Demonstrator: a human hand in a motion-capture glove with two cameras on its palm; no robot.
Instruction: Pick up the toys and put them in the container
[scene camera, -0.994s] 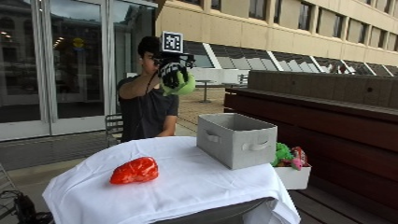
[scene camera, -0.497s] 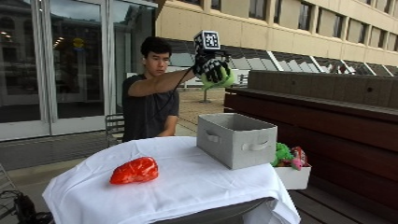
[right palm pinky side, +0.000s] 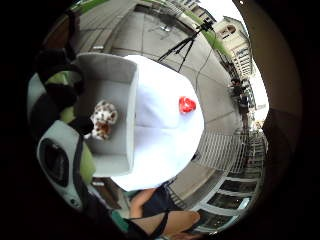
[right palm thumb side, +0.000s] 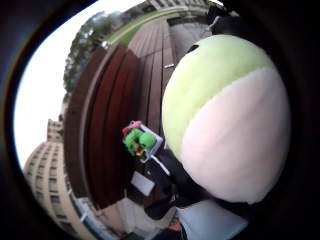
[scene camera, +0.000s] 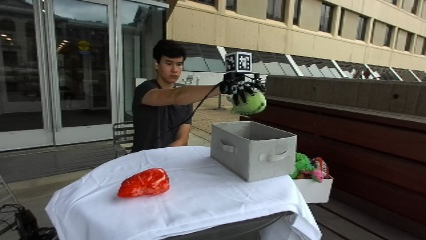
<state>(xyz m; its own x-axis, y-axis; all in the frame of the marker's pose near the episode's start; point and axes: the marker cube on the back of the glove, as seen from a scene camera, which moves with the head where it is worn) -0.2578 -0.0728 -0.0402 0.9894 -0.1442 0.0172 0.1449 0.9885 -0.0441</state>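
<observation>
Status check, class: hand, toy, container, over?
Gloved right hand grips round green plush toy above grey fabric container. Spotted plush already inside. Red toy waits on tablecloth.

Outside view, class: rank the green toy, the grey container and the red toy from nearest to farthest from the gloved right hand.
1. Green toy: held in the right hand.
2. Grey container: on the table, directly below the hand.
3. Red toy: on the white tablecloth, at the table's far side from the container.
</observation>
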